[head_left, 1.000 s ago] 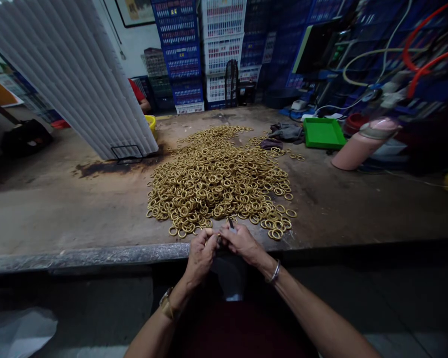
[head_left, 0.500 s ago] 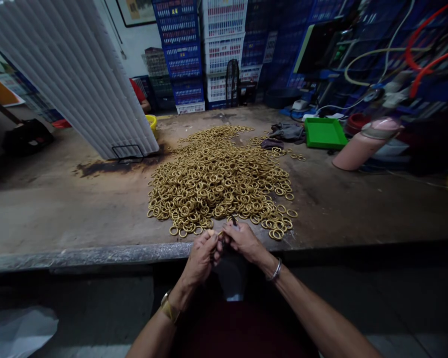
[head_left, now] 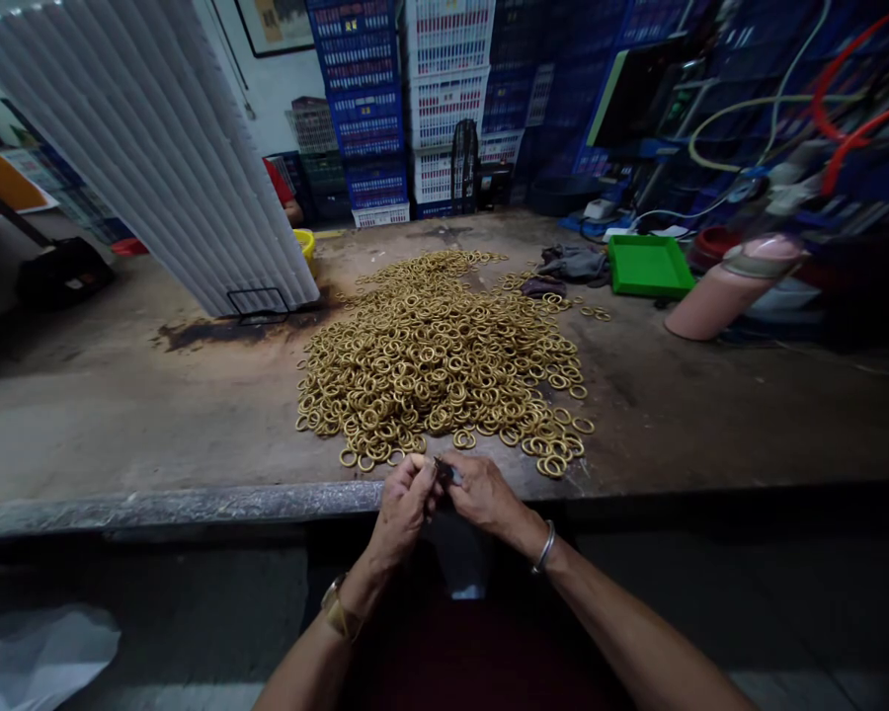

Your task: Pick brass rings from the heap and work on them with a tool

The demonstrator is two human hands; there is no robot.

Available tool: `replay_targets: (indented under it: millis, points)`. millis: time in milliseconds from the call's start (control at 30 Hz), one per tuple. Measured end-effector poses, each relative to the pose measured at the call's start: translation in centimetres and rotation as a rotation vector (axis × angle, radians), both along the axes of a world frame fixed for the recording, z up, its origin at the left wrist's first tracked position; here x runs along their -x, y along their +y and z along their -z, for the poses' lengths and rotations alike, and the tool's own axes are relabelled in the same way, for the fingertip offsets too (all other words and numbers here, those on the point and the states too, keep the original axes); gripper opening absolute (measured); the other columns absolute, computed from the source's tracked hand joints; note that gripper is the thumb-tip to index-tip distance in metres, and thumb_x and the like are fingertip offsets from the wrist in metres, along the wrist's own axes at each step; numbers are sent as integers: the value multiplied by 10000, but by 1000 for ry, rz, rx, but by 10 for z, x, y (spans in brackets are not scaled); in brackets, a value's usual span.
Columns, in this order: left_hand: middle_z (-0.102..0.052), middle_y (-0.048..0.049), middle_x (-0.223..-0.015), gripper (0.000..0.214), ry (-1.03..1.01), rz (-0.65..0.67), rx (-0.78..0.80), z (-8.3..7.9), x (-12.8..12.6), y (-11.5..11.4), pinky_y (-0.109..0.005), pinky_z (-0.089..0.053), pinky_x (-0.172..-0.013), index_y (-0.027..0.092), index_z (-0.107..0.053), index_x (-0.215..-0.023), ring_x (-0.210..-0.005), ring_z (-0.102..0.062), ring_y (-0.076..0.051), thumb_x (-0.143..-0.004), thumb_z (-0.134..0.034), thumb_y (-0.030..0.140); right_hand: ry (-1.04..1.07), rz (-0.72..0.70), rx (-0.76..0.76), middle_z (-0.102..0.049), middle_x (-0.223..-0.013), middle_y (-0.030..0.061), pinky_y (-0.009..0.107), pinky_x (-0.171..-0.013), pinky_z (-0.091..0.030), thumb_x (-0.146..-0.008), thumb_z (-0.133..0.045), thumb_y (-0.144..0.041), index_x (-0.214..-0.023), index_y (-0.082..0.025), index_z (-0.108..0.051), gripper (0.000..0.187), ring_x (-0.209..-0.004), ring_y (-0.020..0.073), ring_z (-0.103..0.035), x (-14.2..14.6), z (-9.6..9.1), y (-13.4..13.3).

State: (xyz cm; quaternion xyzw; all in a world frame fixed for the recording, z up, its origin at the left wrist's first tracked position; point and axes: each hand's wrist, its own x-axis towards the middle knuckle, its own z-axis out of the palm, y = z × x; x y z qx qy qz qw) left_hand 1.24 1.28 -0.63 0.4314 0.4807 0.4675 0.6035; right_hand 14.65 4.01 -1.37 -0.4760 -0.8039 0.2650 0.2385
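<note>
My left hand [head_left: 402, 504] is closed in a pinch at the table's front edge. A gold-coloured ring showed at its fingertips a moment ago; the fingers now mostly hide it. Beside it my right hand [head_left: 489, 494] grips a small knife-like tool [head_left: 444, 472], its dark tip pointing toward the left fingertips. The two hands nearly touch. Just beyond them a large heap of gold-coloured metal rings [head_left: 430, 355] spreads over the worn table [head_left: 193, 425], with several loose rings [head_left: 552, 462] along its near edge.
White corrugated sheets [head_left: 163, 148] lean in a black wire stand [head_left: 259, 304] at left. On the right are a green tray [head_left: 648, 265], dark cloth [head_left: 572, 265] and a pink bottle [head_left: 730, 291]. Stacked crates [head_left: 363, 118] rise behind. Part of another person's red sleeve [head_left: 278, 183] shows.
The tool's dark tip, which pointed up and away toward the heap, has swung down and left to the left fingertips. The hands have come closer together. The view has shifted slightly.
</note>
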Motion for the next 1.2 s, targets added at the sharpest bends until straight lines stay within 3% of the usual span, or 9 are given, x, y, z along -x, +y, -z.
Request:
replay_targets:
  millis: [133,233,333,467,533,700,867,1033,1200]
  points:
    - [-437,59,-544,325,50,-11,-41,-4,1,-3,-167,-255,-407,172,-446,-687,-421,-334,-41,-773,-503,480,-65,-45,32,-601,-632,4,214,-540,-295,-701,-429,-112,-755,-192,-576,176,-566,115,-504,-2,-2,3]
    - [-467,52,-554,313,44,39,-38,-10,1,-9,-163,-261,-408,166,-463,-690,-424,-356,-37,-775,-512,464,-155,-3,55,-628,-683,15,218,-548,-294,-728,-439,-148,-818,-199,-595,188,-607,126,-532,-6,-3,7]
    - [-496,47,-569,289,-97,100,38,-16,0,-13,-160,-263,-392,169,-472,-716,-412,-373,-35,-769,-532,447,-232,140,10,-648,-739,31,228,-571,-301,-756,-445,-185,-911,-206,-592,215,-661,145,-560,-10,-1,14]
    - [-552,18,-693,277,-395,21,161,-11,2,-10,-163,-274,-378,169,-455,-723,-437,-399,-38,-752,-563,423,-298,395,-53,-661,-762,60,248,-589,-307,-812,-425,-235,-965,-187,-563,212,-690,173,-590,-15,0,25]
    - [-575,-10,-740,265,-468,-13,192,-5,4,-8,-164,-281,-381,158,-458,-717,-473,-431,-49,-744,-581,391,-333,447,-45,-665,-783,70,253,-590,-308,-822,-440,-276,-974,-185,-548,208,-704,183,-600,-16,0,29]
    - [-598,-31,-751,191,-567,-24,229,1,8,-5,-174,-314,-400,154,-495,-796,-509,-479,-72,-746,-584,316,-421,431,-24,-666,-799,86,265,-583,-297,-824,-456,-345,-957,-195,-543,218,-713,197,-606,-14,-2,31]
    - [-584,-25,-732,207,-668,-2,299,-1,10,-2,-167,-322,-417,149,-542,-874,-573,-515,-88,-716,-614,262,-444,432,-11,-664,-774,56,258,-553,-267,-801,-453,-284,-935,-208,-552,182,-687,178,-598,-14,-3,33]
    - [-575,-24,-723,213,-648,-48,313,-1,7,0,-154,-322,-409,126,-535,-712,-606,-529,-90,-671,-671,284,-360,469,-12,-648,-724,39,247,-548,-263,-764,-467,-225,-914,-205,-564,180,-649,156,-569,-16,0,34]
    - [-550,6,-672,284,-439,-96,228,-2,-5,3,-151,-330,-383,144,-526,-758,-558,-518,-84,-648,-692,346,-10,447,5,-570,-634,-8,221,-545,-297,-762,-439,-263,-746,-198,-544,124,-571,116,-486,-17,0,34]
